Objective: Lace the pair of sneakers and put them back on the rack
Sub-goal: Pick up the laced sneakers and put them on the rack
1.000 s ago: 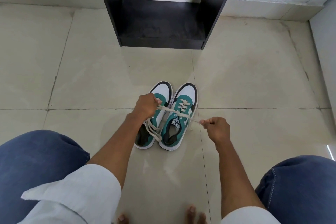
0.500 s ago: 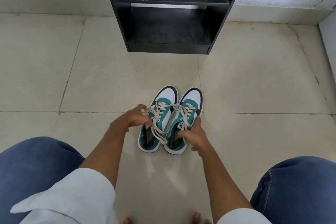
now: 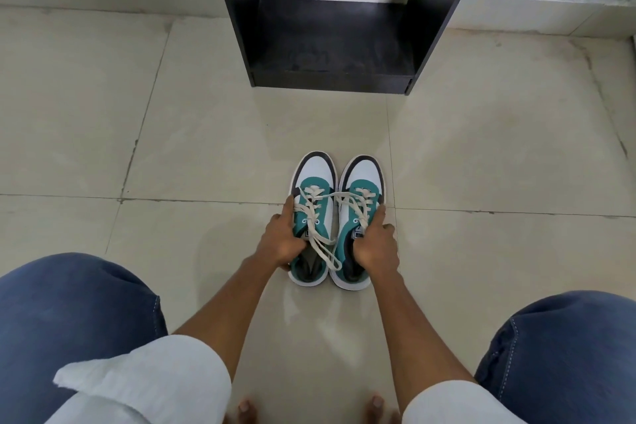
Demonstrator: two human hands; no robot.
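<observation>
A second ago the hands were pulling a lace taut between them, the right hand point(image 3: 373, 244) drawn out to the right of the pair; now both have let the lace go and closed on the shoes themselves. The left hand point(image 3: 280, 241) grips the left sneaker point(image 3: 311, 217) from its outer side and the right hand clasps the right sneaker point(image 3: 359, 213) at its collar. The laces point(image 3: 321, 220) now lie slack across the two tongues.
</observation>
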